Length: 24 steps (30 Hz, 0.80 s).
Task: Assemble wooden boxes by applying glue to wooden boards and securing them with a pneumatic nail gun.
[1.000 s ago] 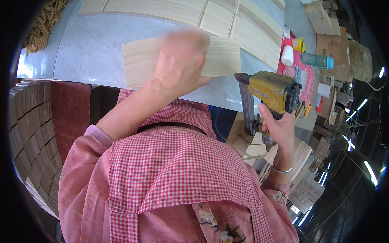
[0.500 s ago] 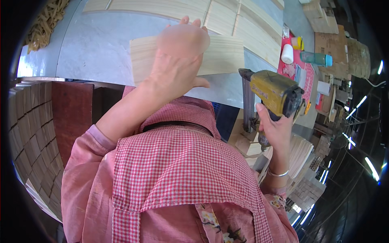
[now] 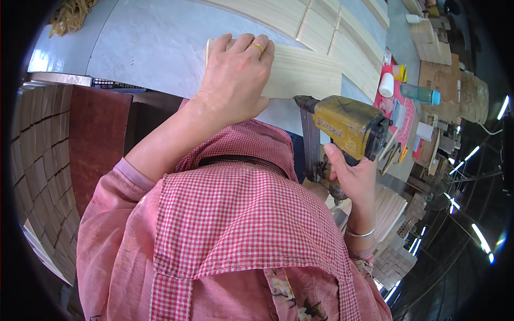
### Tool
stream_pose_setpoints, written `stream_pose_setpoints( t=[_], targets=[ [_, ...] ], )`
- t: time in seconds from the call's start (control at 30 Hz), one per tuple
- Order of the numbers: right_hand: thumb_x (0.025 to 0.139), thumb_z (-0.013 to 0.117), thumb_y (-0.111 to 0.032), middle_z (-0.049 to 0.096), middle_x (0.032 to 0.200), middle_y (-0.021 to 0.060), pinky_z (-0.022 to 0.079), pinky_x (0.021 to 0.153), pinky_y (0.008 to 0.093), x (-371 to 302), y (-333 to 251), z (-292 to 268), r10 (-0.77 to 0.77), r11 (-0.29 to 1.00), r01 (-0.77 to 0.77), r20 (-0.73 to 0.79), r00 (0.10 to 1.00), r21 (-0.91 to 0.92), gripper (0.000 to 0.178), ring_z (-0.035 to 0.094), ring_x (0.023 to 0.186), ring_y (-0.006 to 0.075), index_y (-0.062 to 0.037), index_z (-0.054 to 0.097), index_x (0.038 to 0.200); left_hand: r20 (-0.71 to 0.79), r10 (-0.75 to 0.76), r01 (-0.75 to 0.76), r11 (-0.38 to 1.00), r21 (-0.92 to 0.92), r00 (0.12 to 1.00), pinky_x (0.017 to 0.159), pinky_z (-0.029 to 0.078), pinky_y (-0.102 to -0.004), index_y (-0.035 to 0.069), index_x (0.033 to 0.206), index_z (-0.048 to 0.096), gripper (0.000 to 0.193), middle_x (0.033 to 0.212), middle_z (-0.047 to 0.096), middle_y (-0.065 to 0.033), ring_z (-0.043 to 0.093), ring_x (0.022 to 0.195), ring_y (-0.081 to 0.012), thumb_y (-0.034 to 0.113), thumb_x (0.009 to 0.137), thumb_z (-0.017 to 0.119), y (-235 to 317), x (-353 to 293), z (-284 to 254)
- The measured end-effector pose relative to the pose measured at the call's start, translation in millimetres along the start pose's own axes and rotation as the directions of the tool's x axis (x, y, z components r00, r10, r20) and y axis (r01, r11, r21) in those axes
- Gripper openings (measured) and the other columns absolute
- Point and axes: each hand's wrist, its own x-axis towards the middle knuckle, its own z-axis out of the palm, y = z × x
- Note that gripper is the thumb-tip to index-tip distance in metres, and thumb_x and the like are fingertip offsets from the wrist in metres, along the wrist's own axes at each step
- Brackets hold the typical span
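Pale wood lies under your left hand (image 3: 238,80): a board (image 3: 302,75) set at the near edge of the grey-white table (image 3: 144,48), probably so that both your hands reach it easily. Your left fingers bend over its far side while the thumb sits by its near edge, a grasp across the width near the left end that seems meant to steady it and leaves the right part uncovered.

Your right hand (image 3: 356,174) is closed round the handle of a yellow-and-black nail gun (image 3: 342,123), thumb toward you; the trigger finger is hidden, so you cannot tell from this view whether it presses. The tool's nose points toward the board's near edge, just beside it, and whether they touch is unclear. Its body sits to the right, apart from your left hand, perhaps to give those fingers room.

Beyond the board, more light wooden panels (image 3: 356,61) lie on the table, presumably within arm's reach. Off to the right, a white bottle (image 3: 386,84) and a teal bottle (image 3: 420,94) lie well apart from your left hand, likely out of the way.
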Motion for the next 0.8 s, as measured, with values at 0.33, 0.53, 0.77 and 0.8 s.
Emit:
stream_pose_setpoints(
  t=[0.33,0.53,0.77,0.8],
  targets=[
    [0.087,0.077,-0.007,0.074,0.104,0.0123,0.056,0.070,0.0290,-5.6,-16.6,10.9,0.097,0.987,-0.101,-0.034,0.995,-0.127,0.029,0.071,0.084,0.0199,0.0056,0.066,0.111,0.035,-0.018,0.020,0.998,-0.055,0.999,0.112,0.036,-0.0491,0.004,0.139,0.053,0.081,0.136,0.056,-0.0140,0.051,0.129,-0.0293,0.032,0.069,0.081,-3.1,-0.5,-0.8],
    [0.086,0.077,-0.007,0.074,0.105,0.0130,0.057,0.069,0.0303,-10.8,-20.1,11.0,0.049,0.994,-0.057,-0.090,0.995,-0.096,0.029,0.072,0.086,0.0212,0.0061,0.066,0.109,-0.108,0.058,-0.064,0.997,-0.049,0.992,0.121,0.027,-0.0517,0.014,0.152,0.042,0.108,0.147,0.050,-0.0138,0.041,0.141,-0.0296,0.036,0.058,0.091,-37.0,-23.4,-3.8],
    [0.082,0.081,-0.009,0.074,0.106,0.0151,0.058,0.069,0.0316,-5.6,-45.4,31.7,0.002,0.963,0.028,0.109,0.994,-0.270,0.033,0.073,0.087,0.0240,0.0060,0.066,0.107,-0.059,-0.037,0.013,0.933,-0.360,0.998,0.124,0.019,-0.0561,0.024,0.157,0.032,0.130,0.153,0.044,-0.0119,0.032,0.148,-0.0308,0.039,0.044,0.096,-91.1,-57.9,17.3],
    [0.081,0.082,-0.009,0.074,0.106,0.0155,0.058,0.069,0.0316,-4.0,-50.3,36.1,0.017,0.945,0.032,0.148,0.989,-0.326,0.033,0.073,0.087,0.0244,0.0061,0.066,0.107,-0.067,-0.028,0.000,0.921,-0.389,0.997,0.124,0.019,-0.0552,0.023,0.157,0.031,0.134,0.155,0.044,-0.0106,0.033,0.148,-0.0296,0.041,0.041,0.096,-90.4,-57.8,19.7]
  ],
)
